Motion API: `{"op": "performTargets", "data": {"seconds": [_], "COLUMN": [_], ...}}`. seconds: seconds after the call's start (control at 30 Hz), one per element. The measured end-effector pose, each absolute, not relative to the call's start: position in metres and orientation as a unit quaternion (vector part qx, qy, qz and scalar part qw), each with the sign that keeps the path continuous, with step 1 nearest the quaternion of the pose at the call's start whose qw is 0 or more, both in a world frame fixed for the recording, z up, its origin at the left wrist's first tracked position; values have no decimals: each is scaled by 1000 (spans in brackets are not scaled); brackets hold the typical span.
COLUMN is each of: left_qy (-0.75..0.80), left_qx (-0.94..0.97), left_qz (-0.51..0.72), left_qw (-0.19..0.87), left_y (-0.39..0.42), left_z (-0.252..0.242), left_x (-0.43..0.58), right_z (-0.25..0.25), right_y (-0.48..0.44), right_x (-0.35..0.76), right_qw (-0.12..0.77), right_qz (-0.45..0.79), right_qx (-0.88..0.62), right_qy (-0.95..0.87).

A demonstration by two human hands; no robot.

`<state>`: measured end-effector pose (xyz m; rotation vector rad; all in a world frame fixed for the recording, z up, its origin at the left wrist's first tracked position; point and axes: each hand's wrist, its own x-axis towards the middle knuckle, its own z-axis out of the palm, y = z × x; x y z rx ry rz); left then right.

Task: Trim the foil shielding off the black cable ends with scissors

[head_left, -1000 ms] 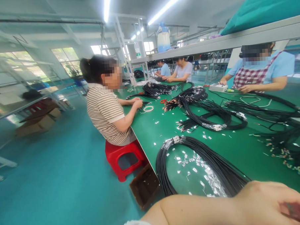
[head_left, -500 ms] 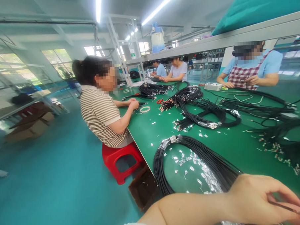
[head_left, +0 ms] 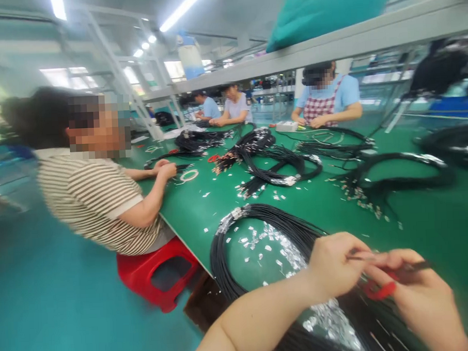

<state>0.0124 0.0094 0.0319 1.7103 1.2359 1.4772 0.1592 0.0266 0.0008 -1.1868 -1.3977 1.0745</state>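
My left hand (head_left: 334,264) is closed, its fingertips pinching the end of a thin black cable. Close against it, my right hand (head_left: 425,288) is closed too, with what look like red-handled scissors (head_left: 381,291) in its palm; motion blurs their blades. The right fingertips also touch the cable near the left fingers. Beneath my left forearm lies a large coil of black cables (head_left: 221,248), bound with shiny clear wrap. Silvery scraps (head_left: 287,245) are scattered inside the coil and pile up under my wrists.
More black cable bundles (head_left: 284,178) lie across the green table (head_left: 189,219). A co-worker in a striped shirt (head_left: 99,202) sits at the left on a red stool (head_left: 145,272); others sit at the far side. Overhead runs a shelf (head_left: 329,39) with a teal bag (head_left: 327,11).
The view has swung to the right. My right hand has come into view with the red-handled scissors, and my two hands are now together above the table.
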Motion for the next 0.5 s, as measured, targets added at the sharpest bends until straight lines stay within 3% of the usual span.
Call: {"op": "performTargets", "data": {"seconds": [0.1,0.3,0.5], "left_qy": [479,422,366], "left_qx": [589,444,409], "left_qz": [549,514,512], "left_qw": [348,600,661], "left_y": [7,12,17], "left_z": [36,41,39], "left_x": [12,6,1], "right_z": [21,22,23], "right_y": [20,24,30], "right_x": [147,140,144], "right_qw": [512,519,510], "right_qz": [500,549,582], "right_qx": [-453,-423,-404], "right_qy": [-532,-500,-488]}}
